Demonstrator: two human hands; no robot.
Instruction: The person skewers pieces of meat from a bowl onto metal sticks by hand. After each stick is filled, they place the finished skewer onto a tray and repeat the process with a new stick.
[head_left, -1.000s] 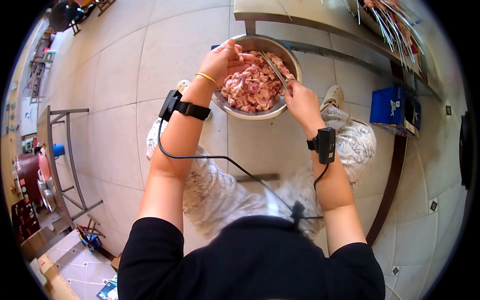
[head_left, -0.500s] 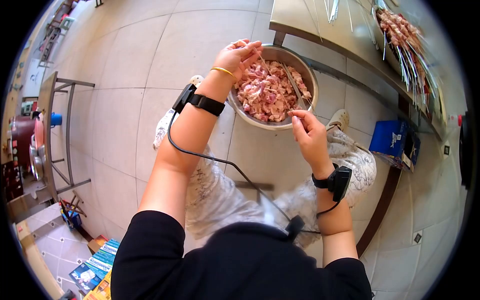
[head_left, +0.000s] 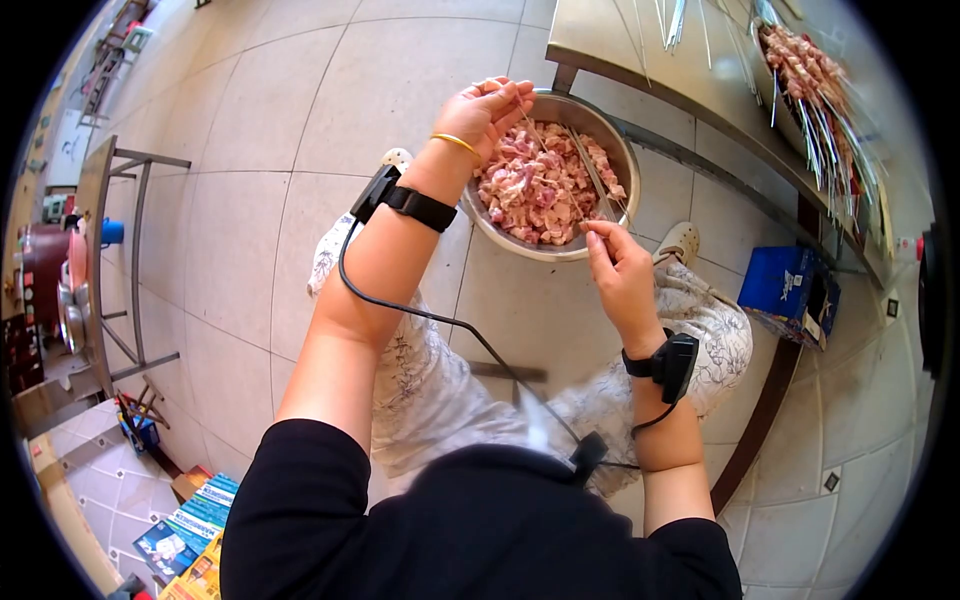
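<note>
A round metal bowl [head_left: 625, 160] full of pale pink meat pieces [head_left: 535, 190] stands on the floor between my feet. My left hand [head_left: 490, 110], at the bowl's upper left rim, pinches a small piece of meat at one end of a thin metal skewer [head_left: 540, 140]. The skewer slants down over the meat to my right hand [head_left: 615, 260], whose fingers close on its other end at the lower right rim. More skewers [head_left: 590, 165] lie in the bowl at the right, on the meat.
A metal table [head_left: 640, 50] at the upper right bears loose skewers and a container of skewered meat [head_left: 805, 70]. A blue box [head_left: 785, 285] sits on the floor at the right. At the left stand a metal-framed table [head_left: 142, 250] and, lower down, printed boxes [head_left: 190, 530].
The bowl, table and floor have shifted very slightly to the right in view. My left hand has shifted slightly right as well; both hands keep their hold.
</note>
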